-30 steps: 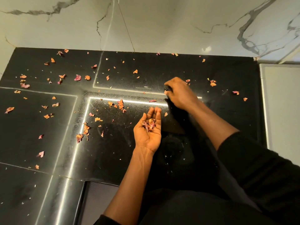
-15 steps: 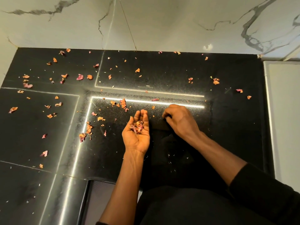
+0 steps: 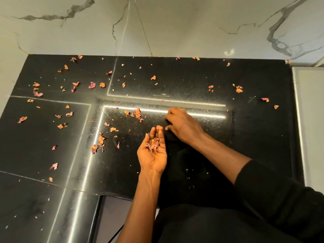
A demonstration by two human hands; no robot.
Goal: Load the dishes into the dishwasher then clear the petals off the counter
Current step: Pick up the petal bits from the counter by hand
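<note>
Dried pink and orange petals lie scattered over the black counter (image 3: 184, 81), thickest at the left and back. My left hand (image 3: 152, 155) is palm up and cupped over the counter's middle, holding a small pile of gathered petals (image 3: 153, 144). My right hand (image 3: 182, 123) rests knuckles up just beyond it, fingers curled down onto the counter by the bright light line. A petal cluster (image 3: 137, 113) lies just left of those fingers. Whether the right fingers pinch a petal is hidden.
A white marble wall (image 3: 166, 27) rises behind the counter. A pale white surface (image 3: 310, 120) adjoins the counter on the right. The counter's front edge has a cutout (image 3: 112, 216) near my body. More petals (image 3: 238, 89) lie at the back right.
My right hand came back from the far side of the light line toward my left palm, then reached out again to the line. The cupped left hand stayed nearly still.
</note>
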